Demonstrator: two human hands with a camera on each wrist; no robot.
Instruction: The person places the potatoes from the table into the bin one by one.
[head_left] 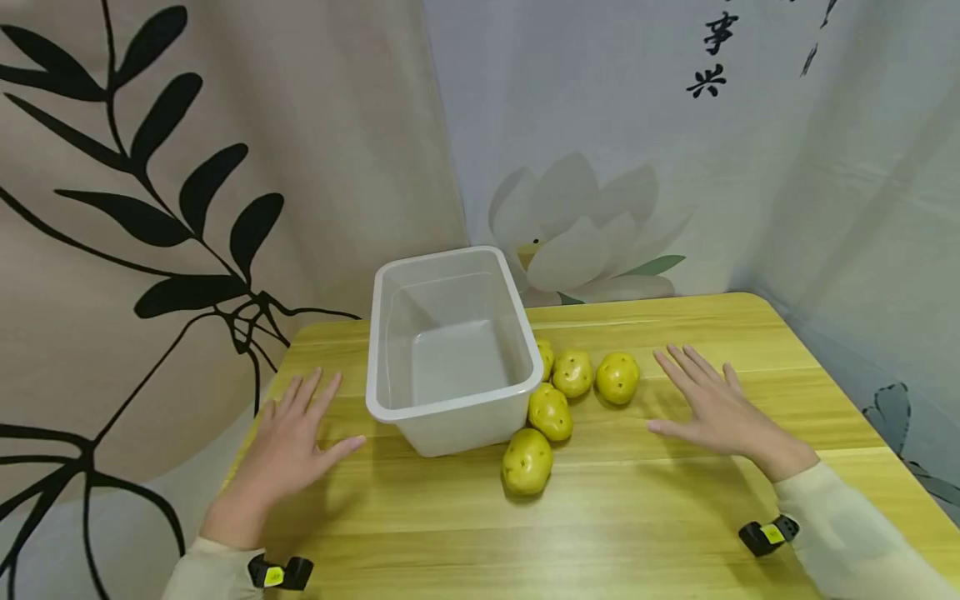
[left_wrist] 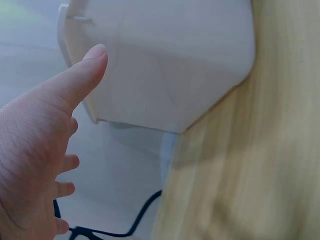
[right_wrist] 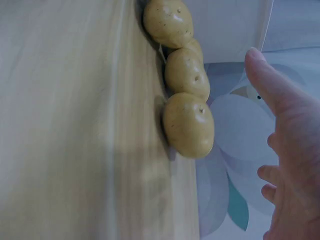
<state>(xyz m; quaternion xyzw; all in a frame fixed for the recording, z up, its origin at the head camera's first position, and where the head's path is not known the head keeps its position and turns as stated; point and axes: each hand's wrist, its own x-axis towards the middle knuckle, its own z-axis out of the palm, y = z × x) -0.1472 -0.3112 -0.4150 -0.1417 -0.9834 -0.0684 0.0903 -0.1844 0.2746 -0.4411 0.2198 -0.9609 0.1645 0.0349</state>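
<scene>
A white plastic tub [head_left: 457, 417] stands at the back of the wooden table, its inside bare. Several yellow potatoes [head_left: 527, 462] lie along its right side, one of them partly hidden behind the tub's corner. To the left of the tub, my left hand [head_left: 287, 442] hovers with fingers spread and holds nothing; its thumb overlaps the tub wall [left_wrist: 155, 85] in the left wrist view. My right hand [head_left: 716, 408], fingers also spread, is held to the right of the potatoes, nearest to the rightmost potato [head_left: 618, 377]. The right wrist view shows that potato [right_wrist: 188, 125] apart from the thumb.
The wooden table [head_left: 600, 533] has a rounded far right corner. Behind it hang pale curtains [head_left: 360, 150] printed with dark leaves, a flower and some characters. Each sleeve carries a small black device [head_left: 768, 536] at the wrist.
</scene>
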